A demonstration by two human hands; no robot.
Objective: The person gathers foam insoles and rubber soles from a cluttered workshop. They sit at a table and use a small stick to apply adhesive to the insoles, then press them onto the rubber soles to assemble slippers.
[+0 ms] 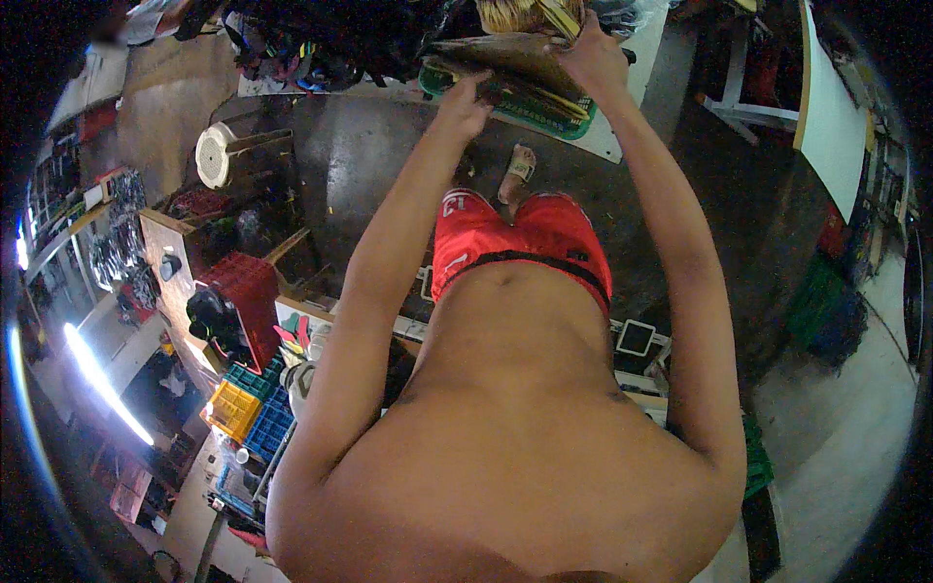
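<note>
At the top of the view, both my arms reach out to a brown, flat piece (505,56) tilted over a green plastic basket (544,119). My left hand (465,107) is closed at its near left edge, fingertips partly hidden. My right hand (595,66) is closed at its right end, beside a yellowish strip (560,19); whether the strip is also in its grip is unclear. Thin yellowish sticks (554,101) lie in the basket under the piece. Just beyond is a bundle of straw-coloured bristles (507,15).
Dark bags and cluttered items (311,49) lie beyond on the left. A white round stool (214,155) stands at the left, with a red crate (238,306) nearer. A white panel (836,117) stands at the right. My sandalled foot (518,167) is on the dark floor below the basket.
</note>
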